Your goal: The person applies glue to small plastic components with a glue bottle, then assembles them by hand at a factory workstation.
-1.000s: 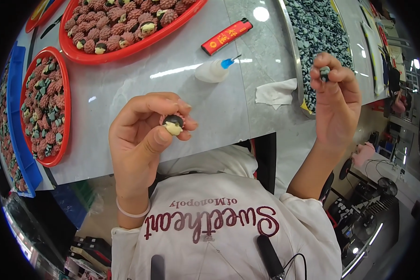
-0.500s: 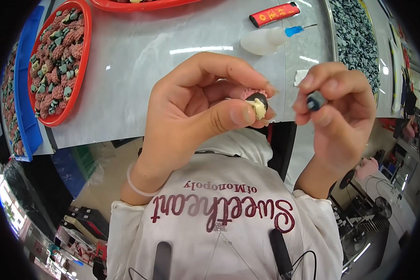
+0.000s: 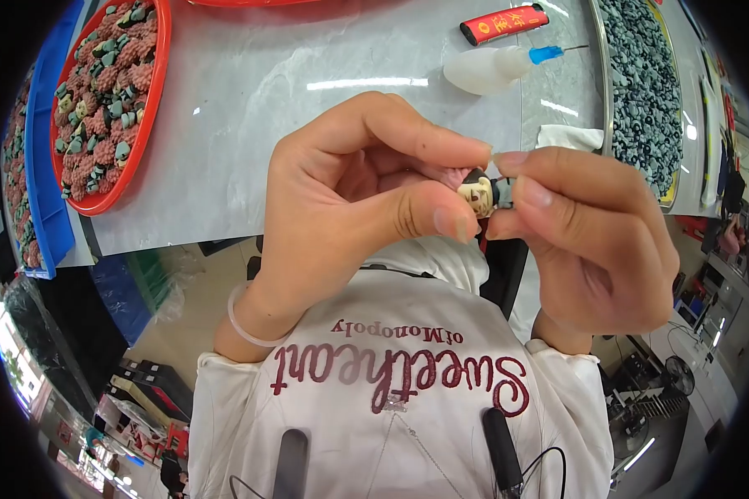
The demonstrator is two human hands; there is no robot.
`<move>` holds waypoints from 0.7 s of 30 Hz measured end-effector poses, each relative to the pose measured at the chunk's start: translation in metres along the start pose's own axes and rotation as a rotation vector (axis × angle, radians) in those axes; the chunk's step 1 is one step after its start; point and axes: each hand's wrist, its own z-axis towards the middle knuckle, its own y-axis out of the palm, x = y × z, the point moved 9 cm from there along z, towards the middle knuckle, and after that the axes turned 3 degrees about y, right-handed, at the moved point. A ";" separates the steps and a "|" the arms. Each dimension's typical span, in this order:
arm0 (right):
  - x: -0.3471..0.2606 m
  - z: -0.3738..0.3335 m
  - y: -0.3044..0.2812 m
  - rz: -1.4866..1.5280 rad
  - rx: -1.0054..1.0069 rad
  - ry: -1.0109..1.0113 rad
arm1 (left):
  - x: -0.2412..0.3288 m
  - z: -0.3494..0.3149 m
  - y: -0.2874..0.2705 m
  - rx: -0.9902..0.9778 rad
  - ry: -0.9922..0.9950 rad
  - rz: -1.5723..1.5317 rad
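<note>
Over the near edge of the surface (image 3: pixel 250 158), a small doll head (image 3: pixel 474 195), pink and dark on top with a cream face, lies sideways in the pinch of the left hand (image 3: pixel 333 200). The right hand (image 3: pixel 603 229) grips a tiny grey-green piece (image 3: pixel 503 192) by its far end, seemingly to leave the end meeting the head uncovered. Beyond, a bottle (image 3: pixel 483 71) lies needle-tipped beside a red lighter (image 3: pixel 505 23), probably for easy reach. A tray (image 3: pixel 607 91) of grey-green bits sits right, likely handy for that hand; a red tray (image 3: pixel 160 62) of pink pieces stands left.
</note>
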 end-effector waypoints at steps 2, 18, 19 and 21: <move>-0.001 0.001 0.003 -0.044 -0.025 -0.041 | -0.001 0.004 -0.002 0.001 -0.024 -0.004; 0.003 -0.003 0.022 -0.080 0.088 0.060 | 0.104 -0.009 -0.063 0.104 0.432 0.509; 0.010 -0.005 0.021 -0.069 0.066 0.115 | 0.124 -0.012 -0.076 0.232 0.447 0.795; 0.020 -0.005 0.024 -0.038 0.054 0.195 | 0.154 -0.018 -0.102 0.383 0.464 1.093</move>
